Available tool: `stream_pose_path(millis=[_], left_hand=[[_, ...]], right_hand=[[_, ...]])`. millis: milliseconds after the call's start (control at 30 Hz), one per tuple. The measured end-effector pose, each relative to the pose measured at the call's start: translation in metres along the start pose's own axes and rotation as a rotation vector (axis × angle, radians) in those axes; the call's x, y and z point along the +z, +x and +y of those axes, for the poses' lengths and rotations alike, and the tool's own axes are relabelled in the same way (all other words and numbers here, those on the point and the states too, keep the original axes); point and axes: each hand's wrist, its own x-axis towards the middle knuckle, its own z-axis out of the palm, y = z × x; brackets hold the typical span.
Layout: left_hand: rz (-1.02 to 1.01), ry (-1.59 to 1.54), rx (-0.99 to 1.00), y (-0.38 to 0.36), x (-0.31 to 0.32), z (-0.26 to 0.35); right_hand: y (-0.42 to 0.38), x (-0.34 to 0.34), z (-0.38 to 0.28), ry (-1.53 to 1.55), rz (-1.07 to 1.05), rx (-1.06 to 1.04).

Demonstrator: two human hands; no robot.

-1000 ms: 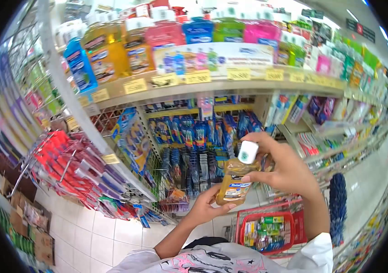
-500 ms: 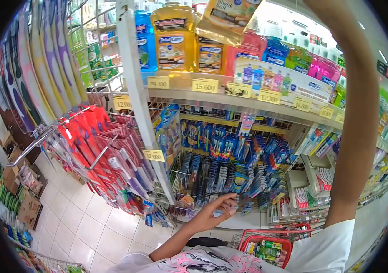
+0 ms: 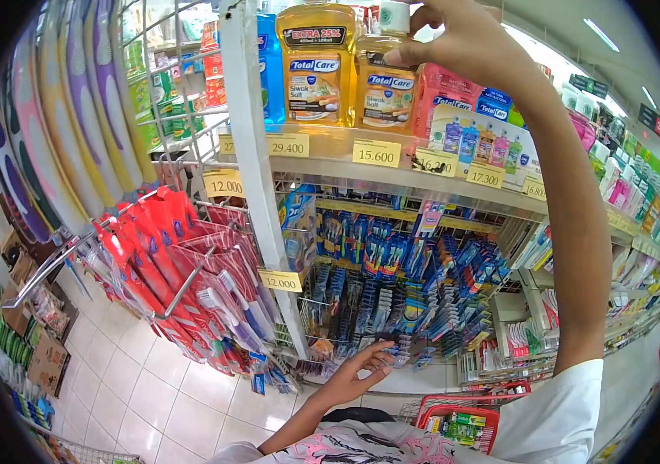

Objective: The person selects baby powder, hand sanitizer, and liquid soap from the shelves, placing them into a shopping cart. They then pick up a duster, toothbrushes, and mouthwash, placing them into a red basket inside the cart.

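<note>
My right hand reaches up to the shelf with thumb and fingers around the neck and cap of a small amber Total Care mouthwash bottle. That bottle stands upright behind the clear shelf lip, right of a larger amber mouthwash bottle marked "Extra 25%". Pink mouthwash is on its other side, partly behind my forearm. Low in front of my body, my left hand is empty, its fingers loosely bent and apart. Hanging toothbrush packs are beyond it.
Yellow price tags line the shelf edge. A white upright post and toothbrushes on metal hooks stand at left. The red basket holding green packages is close to my body. Floor tiles show at lower left.
The small amber bottle was raised and tilted above the shelf; it has come down and now stands upright beside the larger one. My right hand came down with it. My left hand shifted slightly.
</note>
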Motion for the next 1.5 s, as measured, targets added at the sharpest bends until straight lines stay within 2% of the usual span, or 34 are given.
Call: stream_pose_path(millis=[67, 233, 333, 400, 467, 533, 600, 667, 700, 767, 867, 900, 967, 1000, 1067, 1100, 1167, 1200, 1233, 1267, 1333, 1367, 1433, 1467, 1500], left_hand=[[-0.016, -0.004, -0.003, 0.002, 0.000, -0.004], [-0.044, -0.018, -0.056, 0.004, 0.004, -0.012], [-0.083, -0.025, -0.084, 0.004, 0.007, -0.019], [-0.113, -0.026, -0.103, 0.006, 0.011, -0.022], [-0.129, -0.029, -0.113, 0.010, 0.016, -0.024], [-0.151, -0.023, -0.137, 0.014, 0.022, -0.028], [-0.176, -0.014, -0.164, 0.018, 0.028, -0.032], [-0.205, -0.021, -0.166, 0.022, 0.035, -0.033], [-0.233, -0.022, -0.184, 0.024, 0.037, -0.036], [-0.254, -0.018, -0.141, 0.027, 0.045, -0.049], [-0.277, -0.020, -0.224, 0.032, 0.063, -0.062], [-0.263, 0.122, -0.106, 0.026, 0.067, -0.090], [-0.318, 0.035, -0.304, 0.036, 0.081, -0.069], [-0.312, -0.007, -0.351, 0.033, 0.088, -0.077], [-0.348, -0.004, -0.471, 0.027, 0.099, -0.093], [-0.375, -0.003, -0.486, 0.023, 0.104, -0.105], [-0.409, 0.049, -0.565, 0.014, 0.117, -0.124], [-0.418, 0.097, -0.604, 0.012, 0.129, -0.125], [-0.432, 0.170, -0.613, 0.011, 0.141, -0.128], [-0.445, 0.248, -0.635, 0.007, 0.152, -0.128], [-0.431, 0.333, -0.681, 0.001, 0.186, -0.120], [-0.383, 0.330, -0.735, -0.008, 0.200, -0.117], [-0.284, 0.283, -0.773, -0.025, 0.224, -0.113], [-0.275, 0.212, -0.811, -0.035, 0.235, -0.111], [-0.285, 0.242, -0.855, -0.044, 0.245, -0.109]], right_hand=[[0.007, 0.009, 0.009, -0.140, 0.019, -0.059], [0.002, 0.002, 0.000, -0.067, -0.130, -0.039], [-0.005, 0.012, -0.003, -0.141, -0.066, 0.008], [-0.017, 0.022, -0.001, -0.217, 0.181, -0.145], [-0.011, 0.013, -0.002, -0.208, 0.126, -0.066], [0.002, 0.005, 0.008, -0.070, -0.119, 0.008], [0.002, 0.016, 0.019, -0.072, -0.116, 0.022], [-0.011, 0.035, 0.028, -0.376, 0.397, -0.244], [-0.030, 0.038, 0.030, -0.236, 0.568, -0.368], [-0.078, 0.019, 0.042, -0.227, 0.564, -0.332], [-0.168, -0.010, 0.096, -0.373, 0.512, -0.168], [-0.210, -0.011, 0.117, -0.427, 0.474, -0.076], [-0.315, 0.005, 0.154, -0.503, 0.383, 0.206], [-0.365, 0.015, 0.166, -0.526, 0.334, 0.356], [-0.434, 0.040, 0.172, -0.472, 0.376, 0.286], [-0.507, 0.067, 0.189, -0.419, 0.372, 0.512], [-0.633, 0.120, 0.182, 0.056, 0.393, 1.210], [-0.719, 0.159, 0.184, 0.012, 0.331, 1.222], [-0.791, 0.199, 0.170, -0.075, 0.211, 1.321], [-0.863, 0.235, 0.162, 0.175, -0.019, 1.660], [-0.954, 0.291, 0.129, 0.049, -0.199, 1.817], [-0.993, 0.315, 0.125, 0.079, -0.204, 1.819], [-1.043, 0.359, 0.119, 0.473, 0.319, 2.060], [-1.036, 0.366, 0.120, 0.507, 0.328, 2.081], [-1.026, 0.374, 0.127, 0.298, 0.284, 2.281]])
